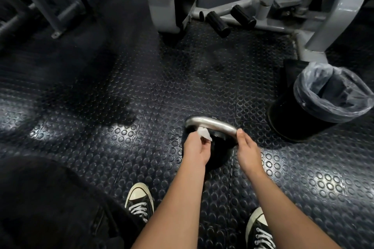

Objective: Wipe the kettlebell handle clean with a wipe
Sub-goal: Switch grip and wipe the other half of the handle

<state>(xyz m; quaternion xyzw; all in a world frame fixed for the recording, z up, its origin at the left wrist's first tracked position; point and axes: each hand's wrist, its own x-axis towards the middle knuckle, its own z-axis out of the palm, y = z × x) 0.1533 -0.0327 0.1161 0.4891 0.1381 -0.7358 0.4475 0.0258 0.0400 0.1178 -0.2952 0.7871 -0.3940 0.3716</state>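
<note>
- Two bare forearms reach forward from the bottom edge, flanked by a pair of black canvas sneakers with white toe caps planted on the dark rubber floor with raised round studs.
- Left hand is pinched around a small crumpled white wipe, fingers curled closed on it, with the wipe pressed up against the underside of the handle near its left bend.
- Right hand grips the right end of the handle, thumb on top and fingers wrapped under it; judging by the pose, it is bracing the weight.
- Sitting on the floor between the two hands is the black round kettlebell, just ahead of the feet; its polished silver metal handle arches across the top.
- Key relation: the handle's long axis runs left to right across the view, slightly down toward the right, so the unwiped stretch lies to the right of the wipe, toward the bracing hand. The wiping hand is the nearer one to the left bend and would likely travel rightward along the bar.
- Well apart on the right stands a black round bin lined with a clear plastic bag, a likely place for the wipe afterwards.
- Grey steel gym machine frames stand beyond, far from the work.
</note>
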